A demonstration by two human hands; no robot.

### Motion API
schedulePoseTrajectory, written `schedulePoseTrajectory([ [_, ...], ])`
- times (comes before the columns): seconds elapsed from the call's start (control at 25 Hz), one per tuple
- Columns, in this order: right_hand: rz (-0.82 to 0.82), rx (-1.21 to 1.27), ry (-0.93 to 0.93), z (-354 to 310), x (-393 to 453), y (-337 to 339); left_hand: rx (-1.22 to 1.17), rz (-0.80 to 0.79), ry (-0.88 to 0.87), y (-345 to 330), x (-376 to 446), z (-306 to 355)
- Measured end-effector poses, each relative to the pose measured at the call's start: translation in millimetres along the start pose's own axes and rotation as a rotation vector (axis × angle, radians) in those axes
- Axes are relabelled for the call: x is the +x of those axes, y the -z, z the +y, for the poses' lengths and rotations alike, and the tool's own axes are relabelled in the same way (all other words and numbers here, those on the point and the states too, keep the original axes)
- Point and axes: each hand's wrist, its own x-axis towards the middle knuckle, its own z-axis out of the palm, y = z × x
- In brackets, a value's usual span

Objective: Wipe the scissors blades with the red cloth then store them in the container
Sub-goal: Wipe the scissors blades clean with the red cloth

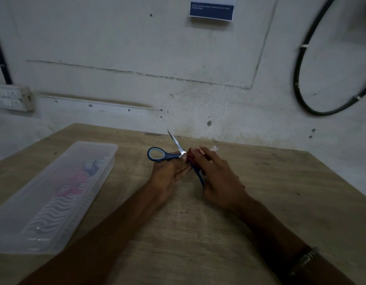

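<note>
Blue-handled scissors (157,154) are spread wide open above the middle of the wooden table (198,233). One silver blade points up and away. The other blade is hidden under my right hand. My left hand (167,177) grips the scissors near the pivot, with one blue handle loop sticking out to the left. My right hand (219,177) is curled around the red cloth (190,156), of which only a small red edge shows at my fingertips. The second blue handle shows between my two hands. The clear plastic container (99,171) lies at the left, apart from both hands.
Inside the container lie several items, pink and blue ones, blurred. A small white scrap (214,148) lies on the table just beyond my right hand. The wall stands close behind the table, with a switch box (11,97) at left and a black cable (305,95) at right.
</note>
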Motion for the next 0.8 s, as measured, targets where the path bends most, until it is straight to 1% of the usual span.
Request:
schedulePoseTrajectory([
  [0.04, -0.034, -0.034, 0.011, -1, 0, -2, 0.001, 0.013, 0.003, 0, 1, 0],
  [0.08, -0.027, -0.080, -0.002, 2, 2, -3, 0.002, 0.022, 0.003, 0, 1, -1],
  [0.16, 0.041, -0.159, -0.078, 8, 4, -2, -0.003, 0.031, 0.007, 0, -1, 0],
  [0.24, 0.050, -0.152, -0.124, 13, 2, 2, -0.009, 0.045, 0.016, -1, 0, -1],
  [0.36, -0.010, -0.097, -0.008, -3, -2, 3, -0.034, 0.053, 0.004, 0, -1, -1],
  [0.44, 0.002, -0.149, 0.018, -8, -2, 0, -0.034, 0.054, -0.002, 1, 1, 1],
  [0.52, 0.069, -0.195, -0.041, -1, 1, -1, -0.018, 0.074, 0.001, -1, 0, 0],
  [0.6, 0.098, -0.134, -0.139, 6, 2, -2, -0.014, 0.083, 0.024, -2, 0, 0],
  [0.64, 0.098, -0.076, -0.140, 7, 3, -1, -0.012, 0.073, 0.030, -3, -1, 1],
  [0.72, 0.045, -0.014, -0.054, 1, 2, -1, -0.027, 0.053, 0.034, -5, -3, 1],
  [0.8, -0.023, -0.044, 0.022, -6, 0, -3, -0.056, 0.076, 0.023, -3, -3, 3],
])
